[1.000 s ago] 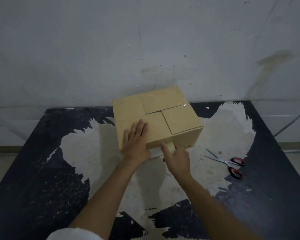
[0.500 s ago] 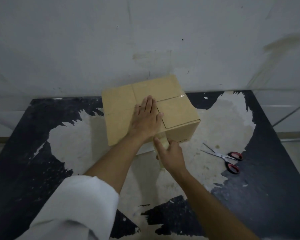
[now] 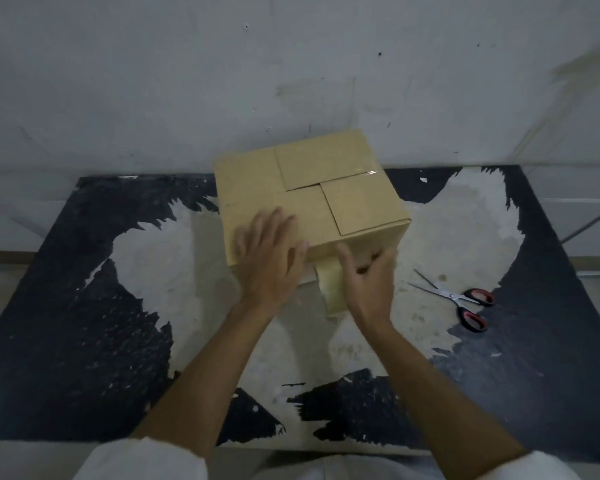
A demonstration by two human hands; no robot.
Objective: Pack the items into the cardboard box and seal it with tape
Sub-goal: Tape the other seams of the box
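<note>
1. Cardboard box (image 3: pixel 309 199) closed, at 12 o'clock on the surface (image 3: pixel 84 289).
2. Left grip (image 3: pixel 267 258) released, flat on the lid's near edge.
3. Right grip (image 3: pixel 369 282) grasping tape roll (image 3: pixel 331 289), at the box's 6 o'clock.

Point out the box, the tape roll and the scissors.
box (image 3: pixel 305 188): head view, on its closed top flaps.
tape roll (image 3: pixel 331 289): head view, on its outer band beside the right hand.
scissors (image 3: pixel 478 296): head view, on a red handle.
</note>
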